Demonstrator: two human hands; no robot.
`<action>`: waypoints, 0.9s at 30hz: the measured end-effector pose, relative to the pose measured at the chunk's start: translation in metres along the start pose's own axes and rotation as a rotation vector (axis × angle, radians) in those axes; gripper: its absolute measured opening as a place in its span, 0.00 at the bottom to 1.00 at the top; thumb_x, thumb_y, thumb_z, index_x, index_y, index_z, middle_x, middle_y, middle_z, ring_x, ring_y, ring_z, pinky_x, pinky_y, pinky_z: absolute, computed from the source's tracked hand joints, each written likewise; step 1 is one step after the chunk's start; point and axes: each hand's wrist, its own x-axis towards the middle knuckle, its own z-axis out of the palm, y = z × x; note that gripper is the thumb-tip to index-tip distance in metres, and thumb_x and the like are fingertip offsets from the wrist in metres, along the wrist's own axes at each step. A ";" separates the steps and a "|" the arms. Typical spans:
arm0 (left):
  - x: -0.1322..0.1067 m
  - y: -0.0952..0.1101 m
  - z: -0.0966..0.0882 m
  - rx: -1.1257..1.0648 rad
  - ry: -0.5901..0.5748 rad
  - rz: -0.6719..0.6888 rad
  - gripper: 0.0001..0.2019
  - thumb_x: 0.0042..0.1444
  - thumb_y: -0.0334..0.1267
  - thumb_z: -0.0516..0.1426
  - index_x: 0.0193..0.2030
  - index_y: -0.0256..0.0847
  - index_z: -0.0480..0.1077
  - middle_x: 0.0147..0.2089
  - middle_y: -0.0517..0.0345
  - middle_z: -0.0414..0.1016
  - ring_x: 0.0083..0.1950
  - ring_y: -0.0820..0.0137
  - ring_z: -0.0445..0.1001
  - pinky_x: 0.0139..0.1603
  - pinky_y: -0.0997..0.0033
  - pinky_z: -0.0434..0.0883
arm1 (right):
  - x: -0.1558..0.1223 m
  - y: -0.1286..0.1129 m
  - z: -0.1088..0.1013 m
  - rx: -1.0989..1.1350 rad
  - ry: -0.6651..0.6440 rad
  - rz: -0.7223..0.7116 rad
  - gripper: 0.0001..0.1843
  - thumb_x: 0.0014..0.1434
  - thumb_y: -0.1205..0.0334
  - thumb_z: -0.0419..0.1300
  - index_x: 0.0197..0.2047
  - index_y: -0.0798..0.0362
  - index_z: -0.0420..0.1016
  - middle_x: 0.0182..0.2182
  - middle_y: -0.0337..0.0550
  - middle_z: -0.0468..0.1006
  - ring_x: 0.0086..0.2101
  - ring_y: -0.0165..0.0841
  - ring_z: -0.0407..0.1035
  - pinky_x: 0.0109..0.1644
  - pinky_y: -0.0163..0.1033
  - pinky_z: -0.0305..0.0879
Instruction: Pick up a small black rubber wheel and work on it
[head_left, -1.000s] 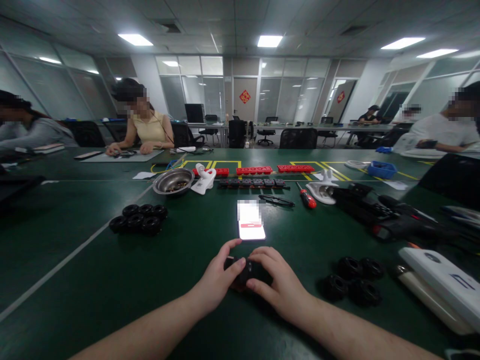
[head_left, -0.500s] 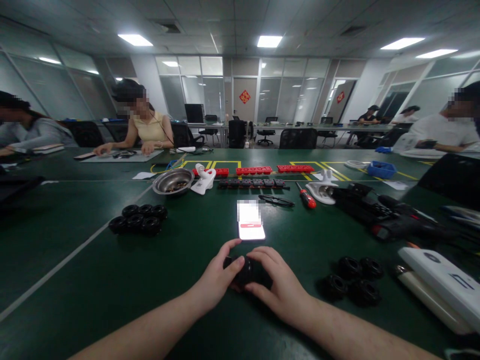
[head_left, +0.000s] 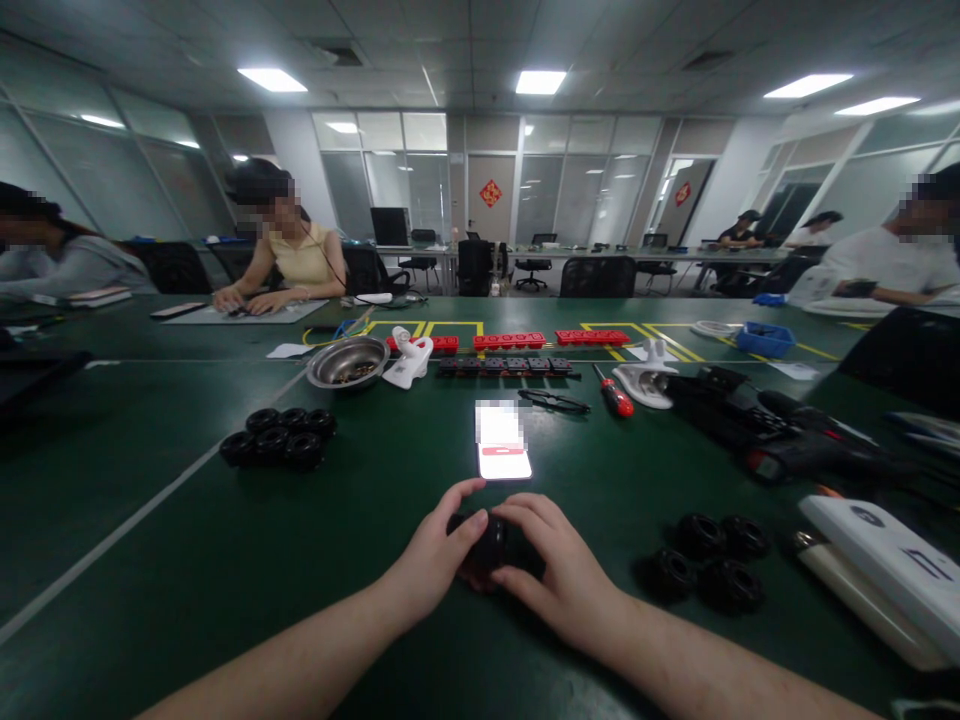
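Note:
Just in front of me, low over the green table point(head_left: 360, 610), a black ribbed wheel-like part point(head_left: 492, 543) is held between both hands. My left hand point(head_left: 439, 550) closes on it from the left, with the thumb across its near top. From the right, the fingertips and thumb of my right hand point(head_left: 562, 555) curve round its other side. The underside of the part is dark and partly hidden by the fingers. Beyond my fingertips lies a lit phone point(head_left: 504, 462). To the right of my right hand sit several similar black wheels point(head_left: 701, 538).
More black wheels point(head_left: 271, 440) stand in a cluster at left. Farther back are a metal bowl point(head_left: 319, 375), red trays point(head_left: 508, 341), a black strip of parts point(head_left: 510, 368), black glasses point(head_left: 553, 402) and a screwdriver point(head_left: 616, 398). A black power tool point(head_left: 795, 445) lies right. People sit around.
The black part has turned slightly between my fingers, while both hands stay almost in place. Across the table, a person's hands have drawn together over a grey mat.

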 end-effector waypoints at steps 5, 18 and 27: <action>-0.001 0.001 0.002 -0.007 0.019 0.010 0.23 0.50 0.46 0.49 0.52 0.40 0.51 0.31 0.58 0.66 0.21 0.73 0.69 0.22 0.71 0.66 | -0.001 0.000 0.001 -0.006 -0.004 0.008 0.30 0.44 0.62 0.63 0.50 0.51 0.58 0.47 0.46 0.62 0.47 0.38 0.57 0.51 0.44 0.56; -0.002 -0.002 -0.001 0.016 0.041 0.021 0.23 0.51 0.47 0.50 0.52 0.42 0.52 0.34 0.58 0.65 0.26 0.71 0.70 0.23 0.72 0.68 | -0.001 0.000 0.000 0.017 0.027 -0.031 0.22 0.49 0.64 0.59 0.49 0.51 0.61 0.46 0.47 0.62 0.47 0.37 0.58 0.50 0.43 0.57; -0.001 -0.002 0.000 0.023 0.013 0.035 0.23 0.51 0.46 0.50 0.53 0.42 0.52 0.32 0.59 0.65 0.26 0.72 0.69 0.25 0.72 0.67 | 0.001 0.005 0.000 0.015 0.002 0.021 0.14 0.51 0.60 0.58 0.42 0.53 0.67 0.42 0.47 0.65 0.44 0.38 0.60 0.47 0.44 0.59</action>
